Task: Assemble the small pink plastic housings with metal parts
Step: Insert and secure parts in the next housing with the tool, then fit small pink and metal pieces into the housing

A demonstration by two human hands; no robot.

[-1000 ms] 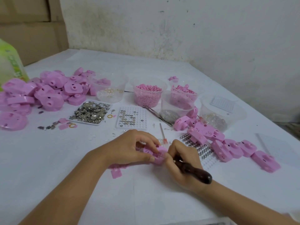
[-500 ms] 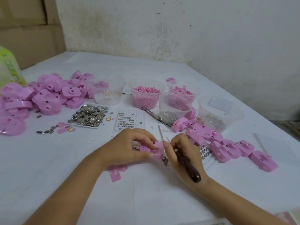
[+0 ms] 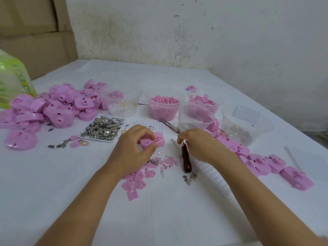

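Noting right hand has left the pink housing, pinching the awl just right of it. Left hand grips the housing; I judge that press done.

We note a stained, off-white plaster wall behind the white-covered bench; brown cardboard boxes stacked far left.

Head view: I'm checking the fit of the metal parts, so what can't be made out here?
All head view:
- pink housing: left hand grips it, fingers cover its near side; any seated metal part is hidden.
- tool: tip hidden under the right hand pinching it.
- loose metal pieces: too small to tell shape.
- green package: cut off by the left edge.
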